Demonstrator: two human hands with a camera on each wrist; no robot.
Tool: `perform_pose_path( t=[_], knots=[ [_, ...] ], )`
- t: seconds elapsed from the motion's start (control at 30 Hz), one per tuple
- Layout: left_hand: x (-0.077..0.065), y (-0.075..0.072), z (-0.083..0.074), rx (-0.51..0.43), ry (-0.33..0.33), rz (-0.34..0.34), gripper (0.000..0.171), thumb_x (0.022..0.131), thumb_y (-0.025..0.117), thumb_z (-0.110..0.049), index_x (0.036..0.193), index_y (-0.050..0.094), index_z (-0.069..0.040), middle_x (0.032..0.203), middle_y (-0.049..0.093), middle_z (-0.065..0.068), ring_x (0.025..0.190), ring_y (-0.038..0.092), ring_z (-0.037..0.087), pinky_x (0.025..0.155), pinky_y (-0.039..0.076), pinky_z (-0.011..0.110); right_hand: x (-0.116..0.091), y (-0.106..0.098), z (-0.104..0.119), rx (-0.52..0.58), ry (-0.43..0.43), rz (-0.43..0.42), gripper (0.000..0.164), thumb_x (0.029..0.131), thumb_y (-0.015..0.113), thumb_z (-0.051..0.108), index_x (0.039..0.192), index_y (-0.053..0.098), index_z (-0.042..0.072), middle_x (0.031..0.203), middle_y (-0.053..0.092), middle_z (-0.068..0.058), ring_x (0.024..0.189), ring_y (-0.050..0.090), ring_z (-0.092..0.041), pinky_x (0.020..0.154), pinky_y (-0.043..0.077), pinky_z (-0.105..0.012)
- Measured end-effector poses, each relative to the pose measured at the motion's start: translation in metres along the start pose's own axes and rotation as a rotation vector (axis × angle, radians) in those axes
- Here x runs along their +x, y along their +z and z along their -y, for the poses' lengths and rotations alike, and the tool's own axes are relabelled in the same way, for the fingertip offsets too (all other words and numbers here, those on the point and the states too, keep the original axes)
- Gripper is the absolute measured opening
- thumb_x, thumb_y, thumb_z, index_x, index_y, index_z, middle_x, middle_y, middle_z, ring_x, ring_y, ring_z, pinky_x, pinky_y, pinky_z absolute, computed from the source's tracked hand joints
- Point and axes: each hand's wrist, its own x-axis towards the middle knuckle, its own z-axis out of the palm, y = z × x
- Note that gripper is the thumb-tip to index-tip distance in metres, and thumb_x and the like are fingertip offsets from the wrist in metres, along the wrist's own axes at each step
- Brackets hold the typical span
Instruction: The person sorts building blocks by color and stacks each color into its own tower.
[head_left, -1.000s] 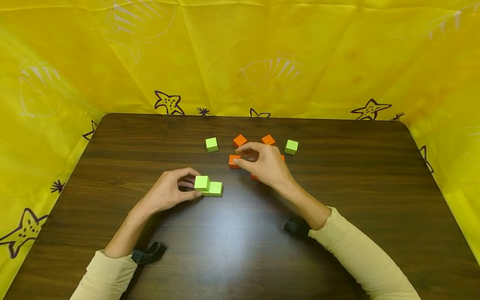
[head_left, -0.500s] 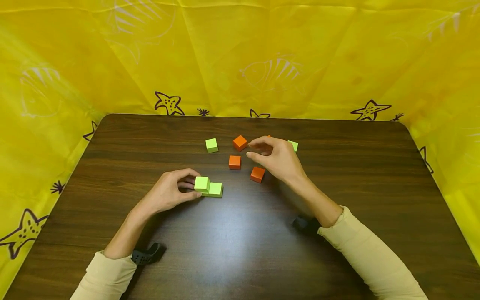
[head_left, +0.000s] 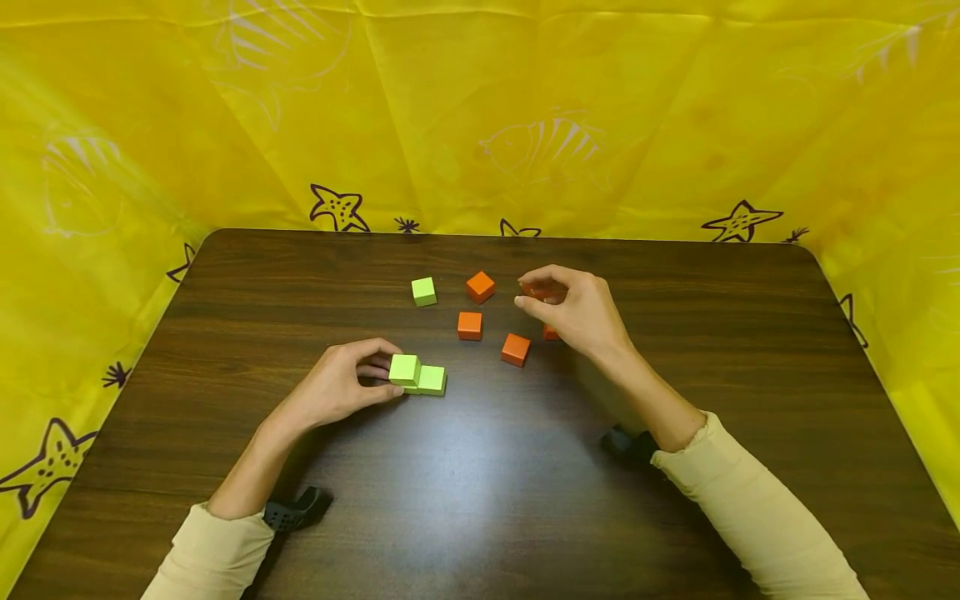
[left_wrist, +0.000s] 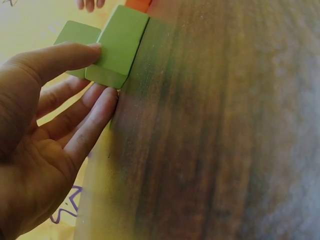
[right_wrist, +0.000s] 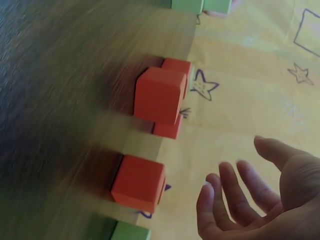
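Nearest you on the bench (head_left: 300, 292), your left hand (head_left: 341, 387) pinches the left end of the green block stack (head_left: 431, 381), whose long axis runs left to right along its bottom row, pointing away from that hand. Twisting or squeezing there could shift the raised green cube (head_left: 404, 368) at its left end. Right of and beyond the stack, your right hand (head_left: 576, 308) hangs loosely spread, holding nothing; lowering it carelessly could nudge the partly hidden orange cube (head_left: 551, 332).
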Motion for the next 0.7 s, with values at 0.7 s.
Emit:
perform_pose_path(
  t=[0.7],
  knots=[
    [0.0, 0.0, 0.0, -0.003, -0.003, -0.003, 0.037, 0.08, 0.084, -0.007, 0.113, 0.067, -0.004, 0.106, 0.069, 0.011, 0.096, 0.07, 0.023, 0.083, 0.059, 0.031, 0.005, -0.019, -0.015, -0.05, 0.046, -0.031, 0.028, 0.087, 0.079, 0.026, 0.11, 0.074, 0.011, 0.103, 0.073, -0.006, 0.092, 0.069, -0.022, 0.08, 0.058, -0.035]
  ],
)
